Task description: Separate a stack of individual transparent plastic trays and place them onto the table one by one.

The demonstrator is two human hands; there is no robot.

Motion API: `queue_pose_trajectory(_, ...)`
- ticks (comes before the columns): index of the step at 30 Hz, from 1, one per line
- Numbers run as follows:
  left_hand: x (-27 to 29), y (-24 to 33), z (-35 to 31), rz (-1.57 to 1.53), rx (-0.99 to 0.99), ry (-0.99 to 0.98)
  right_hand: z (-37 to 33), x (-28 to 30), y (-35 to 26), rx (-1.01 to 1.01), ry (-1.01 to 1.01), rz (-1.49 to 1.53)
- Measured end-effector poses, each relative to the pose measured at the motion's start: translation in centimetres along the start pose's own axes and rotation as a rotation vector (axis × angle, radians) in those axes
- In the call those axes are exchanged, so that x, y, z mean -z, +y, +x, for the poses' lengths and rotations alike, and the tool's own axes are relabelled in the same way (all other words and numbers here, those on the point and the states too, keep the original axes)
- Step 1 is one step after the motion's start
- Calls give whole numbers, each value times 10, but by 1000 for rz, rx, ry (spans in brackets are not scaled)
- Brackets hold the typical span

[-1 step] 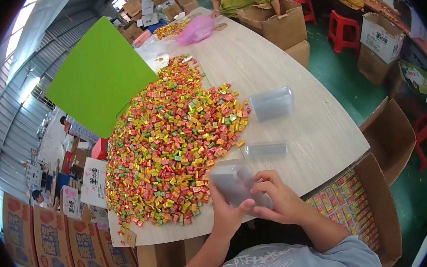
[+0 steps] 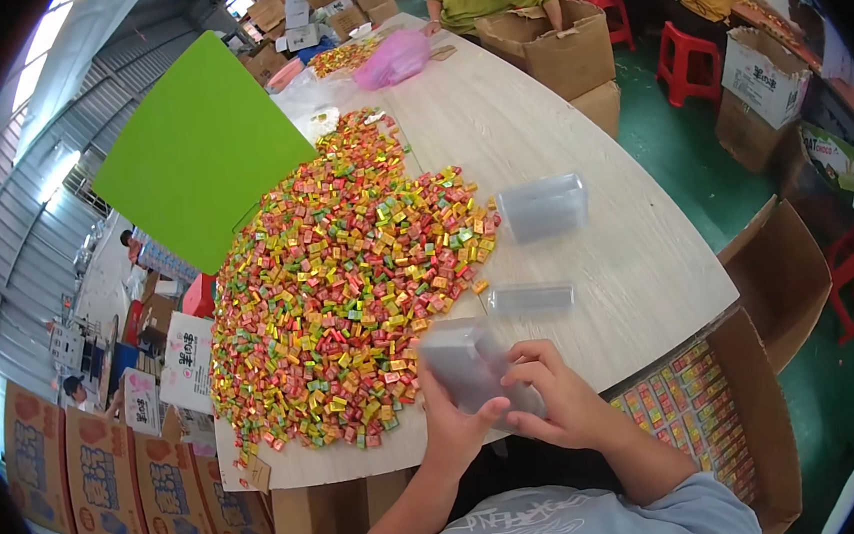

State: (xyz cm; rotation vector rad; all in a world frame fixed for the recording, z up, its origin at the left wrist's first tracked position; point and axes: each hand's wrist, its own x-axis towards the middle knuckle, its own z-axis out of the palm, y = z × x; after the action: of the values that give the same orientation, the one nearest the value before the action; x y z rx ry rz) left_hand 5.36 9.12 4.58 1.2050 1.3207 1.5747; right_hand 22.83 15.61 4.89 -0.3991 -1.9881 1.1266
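Candy heap [image 2: 347,273] sprawls across the desk [image 2: 536,128] at nine o'clock. Left hand [image 2: 455,425] and right hand [image 2: 558,402] both clench their grip on a clear plastic container [image 2: 470,364] at six o'clock; spare containers [image 2: 543,208] sit at three.

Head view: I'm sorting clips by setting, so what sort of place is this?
Probably a sweets-packing workshop: a heap of small colourful wrapped candies on a long pale wooden table, brown cardboard cartons, and both hands holding a clear plastic container.
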Motion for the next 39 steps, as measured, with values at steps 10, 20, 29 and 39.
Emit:
queue_pose_trajectory(10,-5,0,-7,12,-33,58,-5,1,-11,-78,50,-31)
queue_pose_trajectory(20,45,-10,-11,-33,-2,152,24,35,23,-65,253,-491)
queue_pose_trajectory(29,80,-4,-10,-185,10,178,42,40,72,-144,-103,-966)
queue_pose_trajectory(39,115,-17,-1,-269,25,121,55,33,82,-292,-198,-818)
